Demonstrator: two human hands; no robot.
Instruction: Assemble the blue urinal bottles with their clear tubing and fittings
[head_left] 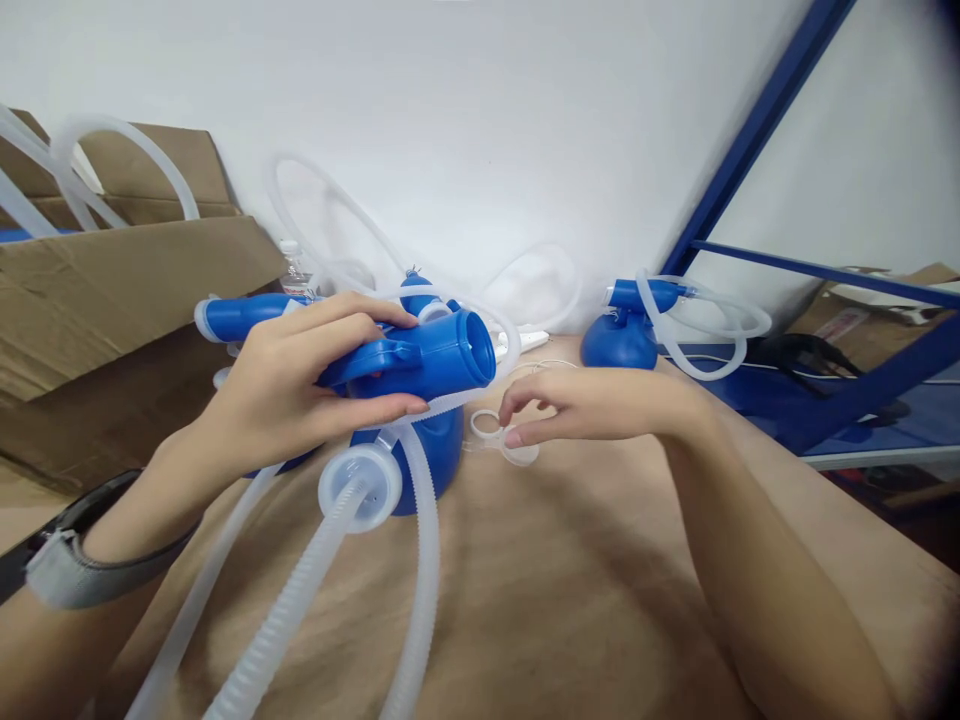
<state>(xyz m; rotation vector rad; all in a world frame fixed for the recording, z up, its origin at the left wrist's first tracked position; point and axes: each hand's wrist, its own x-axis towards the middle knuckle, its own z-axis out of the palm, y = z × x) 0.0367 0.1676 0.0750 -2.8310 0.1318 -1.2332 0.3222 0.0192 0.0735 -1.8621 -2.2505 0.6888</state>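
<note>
left hand [300, 375]: gripping blue handled neck [442, 355], mouth rightward
right hand [574, 405]: half-curled at clear cap [520, 454], can't tell if gripping

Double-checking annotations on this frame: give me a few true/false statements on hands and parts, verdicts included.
1. The left hand grips a blue tubular part. True.
2. That part is capped at the end facing right. False: its round mouth is open.
3. The right hand is near a translucent round piece. True; whether it touches is unclear.
4. The right wrist is the banded one. False: the grey wristband is on the left.
5. A blue container stands beyond the right hand. True.
</note>
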